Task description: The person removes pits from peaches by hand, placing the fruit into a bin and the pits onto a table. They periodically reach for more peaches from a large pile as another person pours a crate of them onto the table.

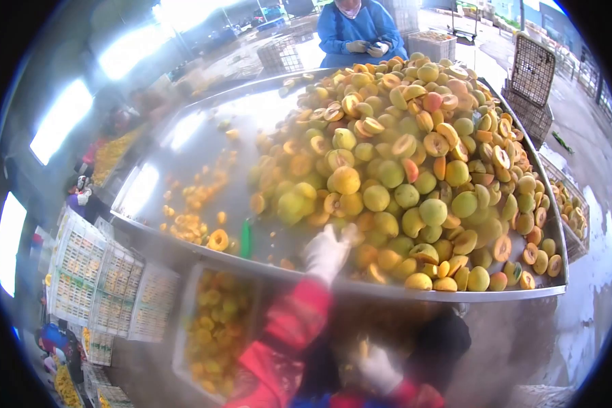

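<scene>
My left hand (325, 254), in a white glove, reaches over the near rim of a metal table (232, 178). Its stretched fingers are at the lower edge of a big heap of peaches (406, 197), some whole and some halved. Low in the view my right hand (379, 372), also white-gloved and blurred, is closed near my body. A small yellow-orange piece (365, 349) shows at its fingertips; I cannot tell what it is. Left of my left hand a narrow green object (246, 238) lies by the rim, close to a cut peach half (218, 240).
Below the table's near edge stands a pale crate (183, 333) of peaches. Small orange fruit pieces (200, 190) lie scattered on the metal. Across the table is a person in blue (355, 28). Stacked crates (81, 268) stand at left, more plastic crates (532, 71) at right.
</scene>
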`<state>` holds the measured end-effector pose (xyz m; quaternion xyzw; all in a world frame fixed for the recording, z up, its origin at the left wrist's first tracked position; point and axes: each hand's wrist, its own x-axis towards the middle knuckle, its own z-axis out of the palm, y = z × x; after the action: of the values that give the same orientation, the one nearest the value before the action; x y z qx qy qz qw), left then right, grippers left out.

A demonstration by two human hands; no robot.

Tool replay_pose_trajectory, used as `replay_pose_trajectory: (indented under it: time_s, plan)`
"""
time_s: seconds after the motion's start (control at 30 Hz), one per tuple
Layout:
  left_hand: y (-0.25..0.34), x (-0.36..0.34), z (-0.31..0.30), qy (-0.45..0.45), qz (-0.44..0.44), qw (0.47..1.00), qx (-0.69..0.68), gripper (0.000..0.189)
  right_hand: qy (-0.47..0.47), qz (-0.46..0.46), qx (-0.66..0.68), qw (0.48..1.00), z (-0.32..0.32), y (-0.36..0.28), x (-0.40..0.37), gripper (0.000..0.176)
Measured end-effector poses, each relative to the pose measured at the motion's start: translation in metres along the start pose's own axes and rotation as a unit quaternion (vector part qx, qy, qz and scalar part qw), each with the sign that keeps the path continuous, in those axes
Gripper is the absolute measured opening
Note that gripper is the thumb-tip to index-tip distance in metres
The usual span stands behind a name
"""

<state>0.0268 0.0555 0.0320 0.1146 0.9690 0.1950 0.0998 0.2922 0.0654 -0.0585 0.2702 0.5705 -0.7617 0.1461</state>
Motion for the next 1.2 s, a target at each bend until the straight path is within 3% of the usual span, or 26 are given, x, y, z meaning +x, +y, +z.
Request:
replay_pose_trajectory:
  time_s: [0.03, 0.1, 0.13, 0.17, 0.23, 0.27, 0.37, 0.43, 0.47, 0.5, 0.53, 0.57, 0.6, 0.63, 0.7, 0.73, 0.77, 0.83, 0.9, 0.93, 1.03, 1.2]
  plan:
    - [0.019, 0.002, 0.008, 0.002, -0.026, 1.000, 0.004, 0.073, 0.048, 0.049, 0.056, 0.996, 0.002, -0.022, -0.014, 0.021]
    - [0.024, 0.014, 0.037, 0.011, -0.002, 1.000, -0.011, 0.069, 0.065, 0.002, 0.056, 0.996, -0.002, -0.004, -0.011, 0.020]
    - [0.016, 0.015, 0.047, 0.071, 0.020, 0.994, -0.085, 0.060, 0.079, -0.013, 0.017, 0.997, -0.006, 0.001, -0.009, 0.020]
    - [0.021, 0.008, 0.033, 0.053, -0.007, 0.990, -0.129, 0.058, 0.081, -0.015, 0.020, 0.996, -0.006, -0.010, -0.012, 0.020]
    - [-0.005, 0.010, 0.041, 0.069, 0.034, 0.937, -0.340, 0.053, 0.091, -0.069, 0.052, 0.992, -0.007, -0.039, -0.020, 0.019]
    - [-0.011, 0.000, 0.037, 0.070, 0.055, 0.879, -0.468, 0.051, 0.123, -0.073, 0.039, 0.989, -0.005, -0.056, -0.023, 0.018]
    - [-0.026, -0.076, -0.010, -0.047, 0.045, 0.821, -0.567, 0.045, 0.118, -0.186, 0.014, 0.975, -0.004, -0.093, -0.035, 0.016]
    - [-0.038, -0.128, -0.016, -0.101, 0.019, 0.785, -0.611, 0.042, 0.174, -0.188, -0.102, 0.961, 0.010, -0.083, -0.030, 0.020]
    - [-0.044, -0.149, -0.014, -0.116, -0.008, 0.780, -0.615, 0.039, 0.188, -0.175, -0.124, 0.958, 0.022, -0.120, -0.057, 0.025]
    - [-0.052, -0.163, -0.006, -0.132, -0.001, 0.778, -0.614, 0.038, 0.183, -0.168, -0.125, 0.961, 0.023, -0.096, -0.047, 0.025]
    - [-0.054, -0.177, -0.001, -0.144, -0.013, 0.760, -0.633, 0.038, 0.165, -0.231, -0.221, 0.933, 0.021, -0.057, -0.026, 0.026]
    - [-0.052, -0.187, 0.000, -0.155, -0.022, 0.742, -0.652, 0.037, 0.144, -0.293, -0.314, 0.892, 0.026, -0.062, -0.026, 0.027]
    - [-0.060, -0.190, 0.007, -0.171, -0.023, 0.747, -0.642, 0.040, 0.207, -0.175, -0.311, 0.911, 0.038, -0.067, -0.040, 0.027]
    - [-0.070, -0.192, 0.018, -0.170, -0.029, 0.744, -0.645, 0.040, 0.203, -0.171, -0.315, 0.911, 0.039, -0.061, -0.042, 0.027]
    - [-0.087, -0.194, 0.034, -0.211, -0.071, 0.662, -0.716, 0.047, 0.183, -0.189, -0.350, 0.899, 0.039, -0.047, -0.037, 0.031]
    - [-0.082, -0.193, 0.027, -0.232, -0.069, 0.646, -0.724, 0.053, 0.184, -0.187, -0.350, 0.899, 0.037, -0.041, -0.032, 0.031]
    - [-0.082, -0.192, 0.025, -0.235, -0.070, 0.646, -0.723, 0.053, 0.171, -0.199, -0.343, 0.902, 0.035, -0.037, -0.027, 0.031]
    - [-0.082, -0.190, 0.024, -0.217, -0.032, 0.703, -0.676, 0.053, 0.161, -0.209, -0.335, 0.904, 0.031, -0.035, -0.024, 0.032]
    - [-0.082, -0.191, 0.030, -0.198, -0.037, 0.715, -0.670, 0.053, 0.144, -0.254, -0.484, 0.825, 0.027, -0.037, -0.025, 0.032]
    - [-0.084, -0.190, 0.035, -0.178, -0.033, 0.737, -0.651, 0.052, 0.131, -0.269, -0.582, 0.756, 0.024, -0.020, -0.015, 0.026]
    - [-0.087, -0.190, 0.049, -0.140, -0.025, 0.771, -0.621, 0.051, 0.187, -0.204, -0.577, 0.768, 0.029, -0.030, -0.019, 0.020]
    - [-0.086, -0.190, 0.053, -0.138, -0.101, 0.771, -0.614, 0.056, 0.093, -0.199, -0.618, 0.755, 0.027, -0.022, -0.016, 0.016]
